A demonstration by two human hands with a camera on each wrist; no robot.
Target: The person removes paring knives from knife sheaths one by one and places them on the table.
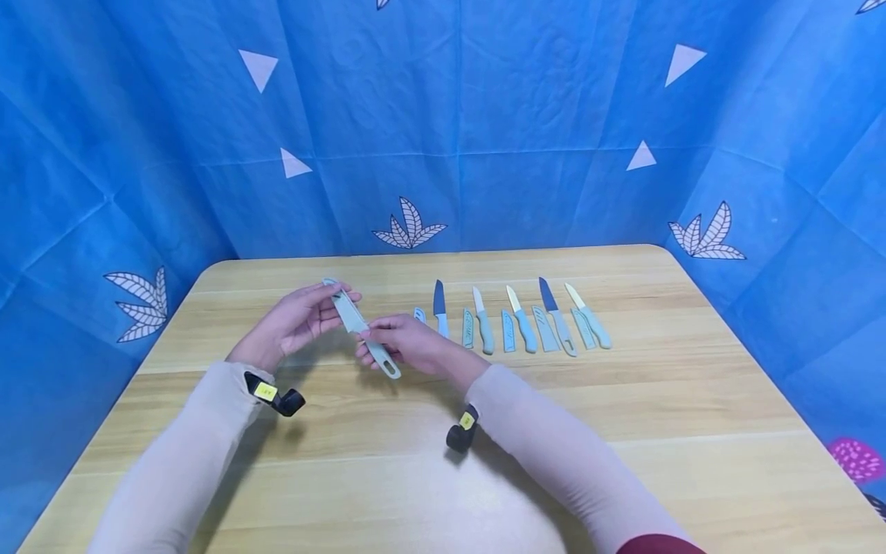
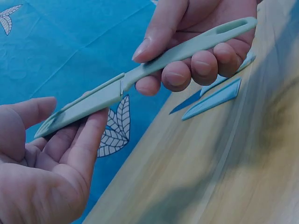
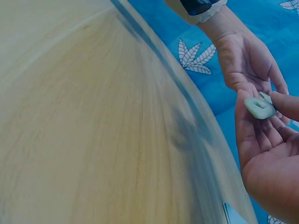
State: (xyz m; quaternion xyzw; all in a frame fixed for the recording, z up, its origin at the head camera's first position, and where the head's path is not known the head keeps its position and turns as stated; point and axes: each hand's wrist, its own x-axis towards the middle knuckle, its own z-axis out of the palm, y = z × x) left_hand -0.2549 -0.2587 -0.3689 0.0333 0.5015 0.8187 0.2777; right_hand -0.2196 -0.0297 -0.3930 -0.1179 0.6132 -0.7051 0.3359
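Observation:
A pale green knife in a matching sheath is held above the wooden table, slanted from upper left to lower right. My left hand holds the sheath end, thumb on top and fingers underneath. My right hand grips the handle, thumb along its top and fingers curled below. The right wrist view shows the handle's looped end in my right hand, with the left hand beyond it.
A row of several small knives and loose sheaths lies on the table just right of my hands. One blue blade and a sheath lie under the right hand. Blue cloth walls the table on three sides.

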